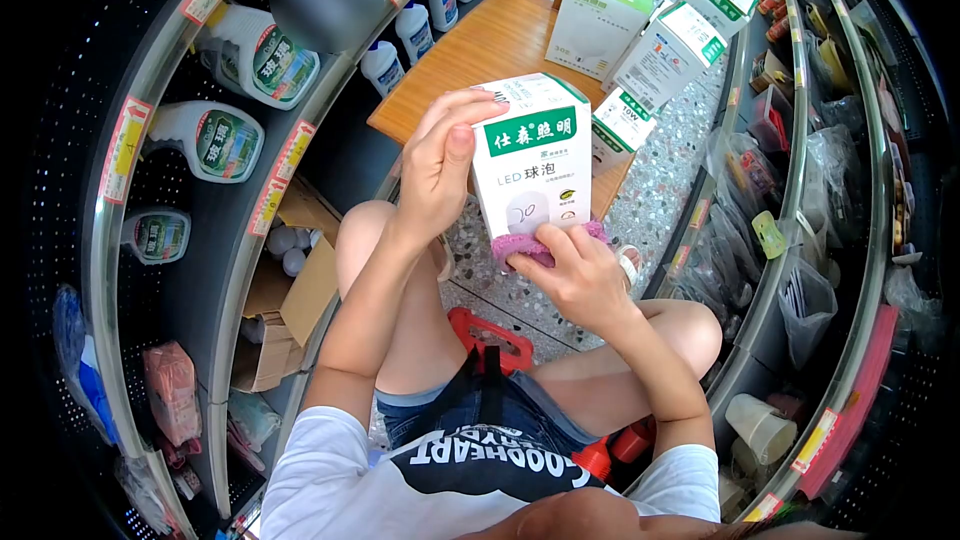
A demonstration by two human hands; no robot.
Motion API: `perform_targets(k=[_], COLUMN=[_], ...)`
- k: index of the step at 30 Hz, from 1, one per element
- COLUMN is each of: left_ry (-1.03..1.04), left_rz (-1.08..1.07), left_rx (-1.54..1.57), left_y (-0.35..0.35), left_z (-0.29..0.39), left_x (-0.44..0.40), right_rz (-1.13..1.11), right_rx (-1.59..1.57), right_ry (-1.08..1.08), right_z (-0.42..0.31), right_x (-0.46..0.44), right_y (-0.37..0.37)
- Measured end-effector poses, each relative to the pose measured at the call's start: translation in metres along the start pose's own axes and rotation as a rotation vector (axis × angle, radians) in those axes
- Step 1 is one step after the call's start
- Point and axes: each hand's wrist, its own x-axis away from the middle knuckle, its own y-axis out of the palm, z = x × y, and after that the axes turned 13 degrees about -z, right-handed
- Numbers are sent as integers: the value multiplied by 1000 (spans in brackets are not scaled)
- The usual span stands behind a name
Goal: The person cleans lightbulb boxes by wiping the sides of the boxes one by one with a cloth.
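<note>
A white and green LED bulb box (522,175) is held up in front of me, tilted, its printed front facing me. My left hand (440,165) grips its upper left side, fingers over the top edge and thumb on the front. At the box's lower end, my right hand (580,280) clasps a pink cloth (522,244), which is folded around the bottom edge. Part of the cloth is hidden by the fingers.
On a wooden chair (470,35) ahead stand a green-topped bulb box (598,20) and several more bulb boxes (664,55). Shelves flank both sides: spray bottles (225,140) and an open carton (290,310) left, bagged goods (805,305) right. A red stool (495,335) is beneath me.
</note>
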Motion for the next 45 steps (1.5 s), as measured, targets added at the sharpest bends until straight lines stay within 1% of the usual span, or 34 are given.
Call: perform_targets(k=[7,13,16,19,25,28,31,33,35,36,38,39,42,45], left_ry=[-16,-74,-90,-132,-145,-133,-149,-166,-187,-189,-199,-160,-164,-185], left_rz=[32,48,54,61,108,167,227,270,292,293,293,292,259,225], left_rx=[24,-16,31,20,-45,-90,-103,-108,-158,-207,-324,-367,-457,-528], left_y=[-1,-4,-7,-10,-15,-19,-25,-29,-29,-28,-24,-21,-9,0], left_z=[-6,-7,-16,-14,-10,-11,-10,-6,1,8,21,23,35,43], left_x=[1,-1,0,-1,2,2,2,2,2,0,-3,-5,-12,-18], right_rz=[-62,-31,-11,-24,-3,29,-11,68,116,102,130,145,213,233], right_rx=[-3,-66,-92,-77,-111,-98,-74,-141,-224,-280,-327,-350,-390,-347], right_ry=[-48,29,57,53,125,213,388,397,399,388,310,273,194,170], right_z=[-2,-1,2,5,5,9,18,22,24,24,23,21,11,7], right_x=[23,30,33,35,35,38,41,40,36,34,27,22,3,-7], right_y=[10,10,13,13,10,16,19,16,12,8,6,3,-3,3])
